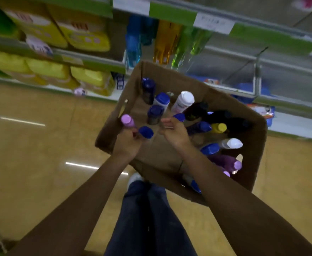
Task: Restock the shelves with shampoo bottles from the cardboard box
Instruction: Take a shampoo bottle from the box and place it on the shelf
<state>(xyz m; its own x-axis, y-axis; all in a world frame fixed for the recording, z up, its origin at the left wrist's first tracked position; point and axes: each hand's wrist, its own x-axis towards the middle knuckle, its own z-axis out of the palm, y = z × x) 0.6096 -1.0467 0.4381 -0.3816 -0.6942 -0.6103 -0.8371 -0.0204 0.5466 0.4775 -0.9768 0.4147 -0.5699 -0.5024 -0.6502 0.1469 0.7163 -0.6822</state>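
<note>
Cardboard box [253, 154] on a shop floor, left hand [127, 143] curled round two bottles, lilac cap [127, 121] and blue cap [146, 132], right hand [175, 132] beside it, fingers loose and empty, over bottles in the box, shelves [262, 100] beyond

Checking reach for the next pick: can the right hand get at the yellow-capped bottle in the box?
Probably yes. The right hand is open over the box, and the yellow-capped bottle lies just beside it with its cap uncovered.
</note>
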